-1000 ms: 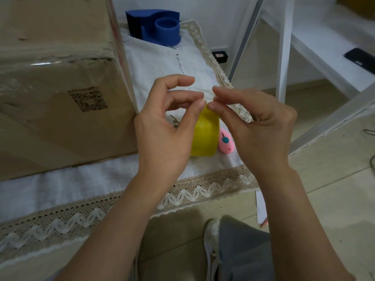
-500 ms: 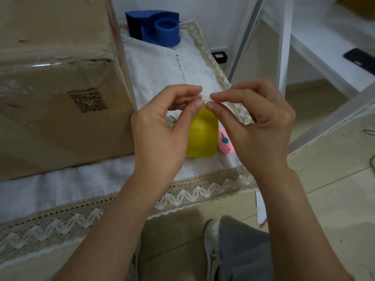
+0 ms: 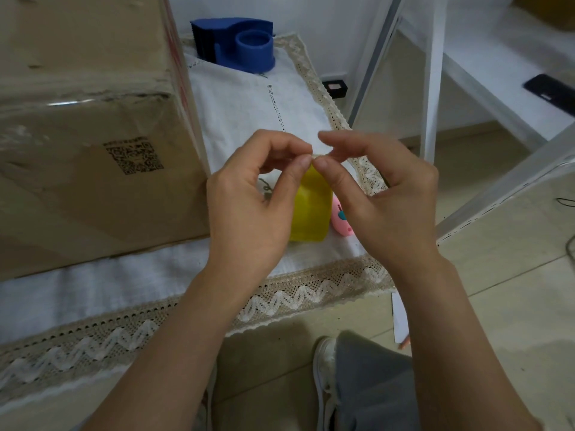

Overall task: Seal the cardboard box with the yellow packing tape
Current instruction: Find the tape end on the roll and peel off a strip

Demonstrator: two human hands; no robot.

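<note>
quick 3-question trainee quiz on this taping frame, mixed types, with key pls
1. True or false: the blue dispenser holds the yellow tape roll.
2. What lies right beside the roll, on its right? A) pink cutter B) black phone C) scissors
3. Fill in: the left hand and right hand pinch together above the ____.

Key:
1. False. The roll sits under the hands, near the box; the dispenser stands at the far end of the cloth.
2. A, the pink cutter.
3. Roll; they seem to be picking at the tape end, too fine to see.
</note>
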